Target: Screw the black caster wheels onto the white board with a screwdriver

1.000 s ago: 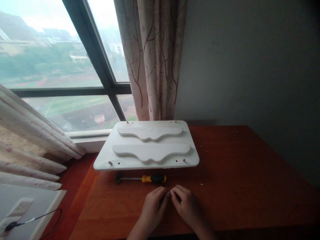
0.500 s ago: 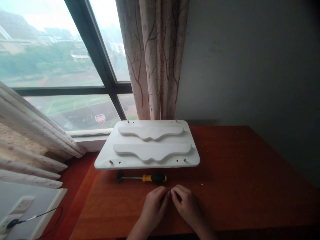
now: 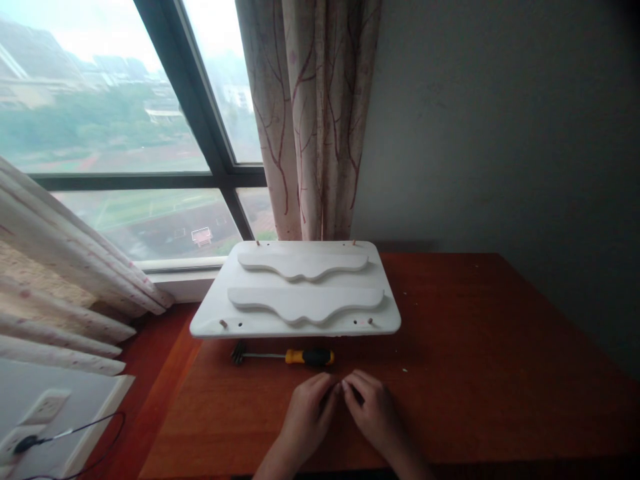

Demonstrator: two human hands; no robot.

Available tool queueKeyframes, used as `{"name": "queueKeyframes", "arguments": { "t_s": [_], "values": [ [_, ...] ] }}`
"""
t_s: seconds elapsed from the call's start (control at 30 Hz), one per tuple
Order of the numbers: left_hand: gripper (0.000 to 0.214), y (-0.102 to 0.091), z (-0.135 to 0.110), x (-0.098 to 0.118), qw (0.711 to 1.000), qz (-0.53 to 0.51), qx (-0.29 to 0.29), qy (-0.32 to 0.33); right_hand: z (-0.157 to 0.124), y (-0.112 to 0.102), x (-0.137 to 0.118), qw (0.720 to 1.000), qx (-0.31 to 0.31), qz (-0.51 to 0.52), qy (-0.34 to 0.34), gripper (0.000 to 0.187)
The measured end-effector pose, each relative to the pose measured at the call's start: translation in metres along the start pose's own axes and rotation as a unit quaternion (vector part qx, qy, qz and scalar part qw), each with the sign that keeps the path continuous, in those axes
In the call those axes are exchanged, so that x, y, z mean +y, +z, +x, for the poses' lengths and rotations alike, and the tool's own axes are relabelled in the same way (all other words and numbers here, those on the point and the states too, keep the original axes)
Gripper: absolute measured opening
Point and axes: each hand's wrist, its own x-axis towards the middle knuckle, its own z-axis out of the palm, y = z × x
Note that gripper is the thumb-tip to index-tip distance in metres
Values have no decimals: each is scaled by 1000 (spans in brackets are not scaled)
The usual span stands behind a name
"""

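My left hand (image 3: 311, 405) and my right hand (image 3: 369, 408) rest near the front edge of the brown table (image 3: 475, 360). Their fingers are curled and pressed together, with the fingertips of both meeting in the middle. Nothing shows in either hand. Just beyond them lies a screwdriver (image 3: 310, 357) with a yellow and black handle, its shaft pointing left. A small pile of dark screws (image 3: 238, 353) sits at its tip. Behind these is a white board (image 3: 210, 313) with rounded corners, wooden pegs and holes along its ends. Two wavy-edged white pieces, a nearer one (image 3: 305, 305) and a farther one (image 3: 303, 265), lie on it.
A window (image 3: 150, 127) and a patterned curtain (image 3: 320, 120) stand behind the board, with a grey wall (image 3: 490, 120) to the right. At lower left, a plug with a black cable (image 3: 97, 421) is in a wall socket. Small white bits (image 3: 405, 370) dot the table.
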Motion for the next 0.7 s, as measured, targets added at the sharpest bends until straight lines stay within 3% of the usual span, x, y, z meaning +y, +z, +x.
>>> {"name": "queueKeyframes", "arguments": {
  "t_s": [0.7],
  "values": [
    [23, 0, -1, -1, 1000, -7, -14, -8, -2, 0, 0, 1000, -10, 9, 16, 27]
  ]
}}
